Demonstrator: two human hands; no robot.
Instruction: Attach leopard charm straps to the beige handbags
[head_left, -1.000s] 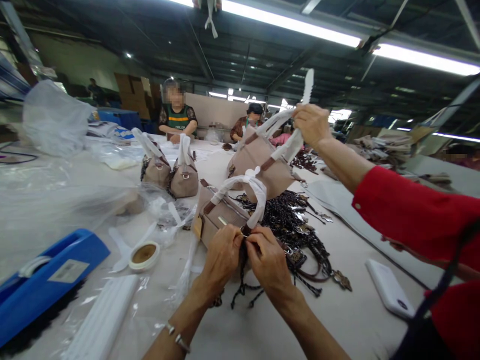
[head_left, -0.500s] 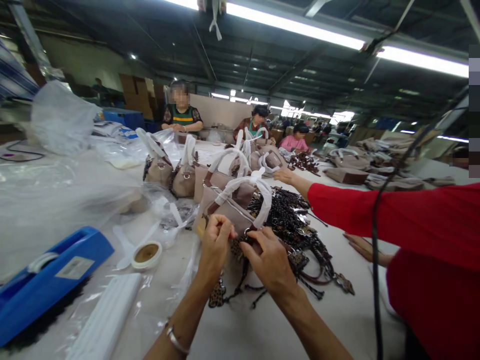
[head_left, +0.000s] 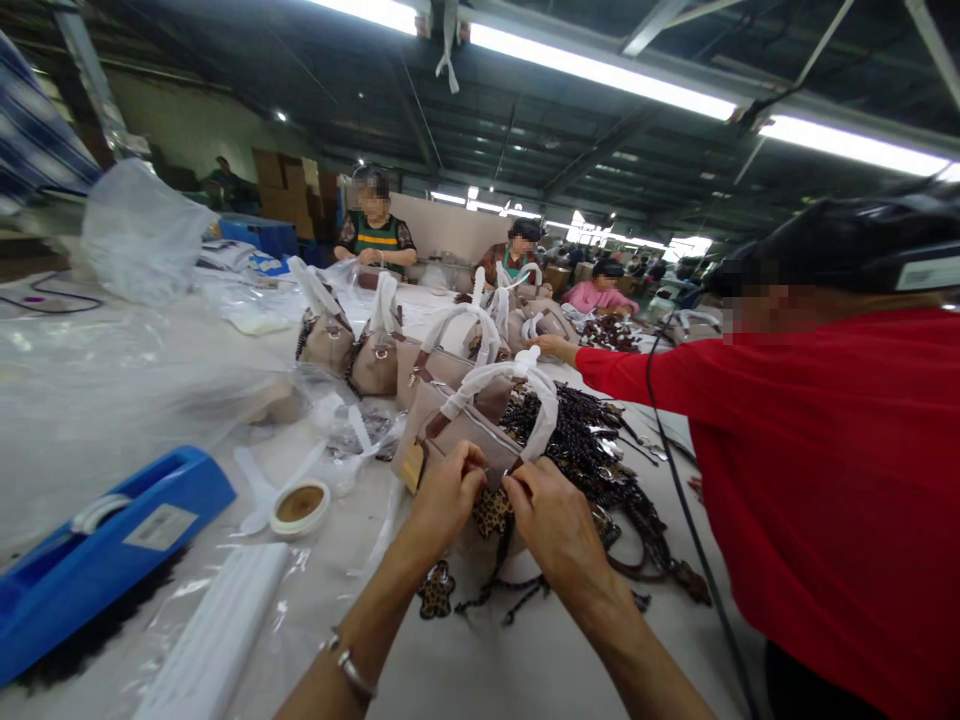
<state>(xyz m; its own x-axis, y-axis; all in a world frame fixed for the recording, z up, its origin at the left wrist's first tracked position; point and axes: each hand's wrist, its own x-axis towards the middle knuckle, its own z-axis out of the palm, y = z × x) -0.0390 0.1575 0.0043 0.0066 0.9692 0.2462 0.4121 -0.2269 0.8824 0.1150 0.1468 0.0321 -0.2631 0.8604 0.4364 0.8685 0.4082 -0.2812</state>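
In front of me stands a taupe handbag [head_left: 450, 435], its handles wrapped in white [head_left: 544, 400]. My left hand [head_left: 450, 490] is closed at the bag's front, fingertips pinched near the base of the handle; what lies in them is too small to make out. Close beside it, my right hand [head_left: 551, 505] pinches at the ring by the handle, its hold partly hidden. Between both hands hangs a leopard-print charm [head_left: 493, 512] against the bag. Another leopard-print bear charm [head_left: 436, 590] rests on the table below, near black braided cords [head_left: 517, 590].
Black braided straps [head_left: 585, 430] lie heaped right of the bag. More wrapped-handle bags [head_left: 322, 340] stand behind. At left are a blue tape dispenser [head_left: 112, 560], a tape roll [head_left: 300, 508] and clear plastic. A co-worker in red [head_left: 825, 450] reaches across from the right.
My right hand has shifted slightly right, and the leopard charm between my hands shows more fully. The co-worker in red has leaned in, with head and torso now in view.
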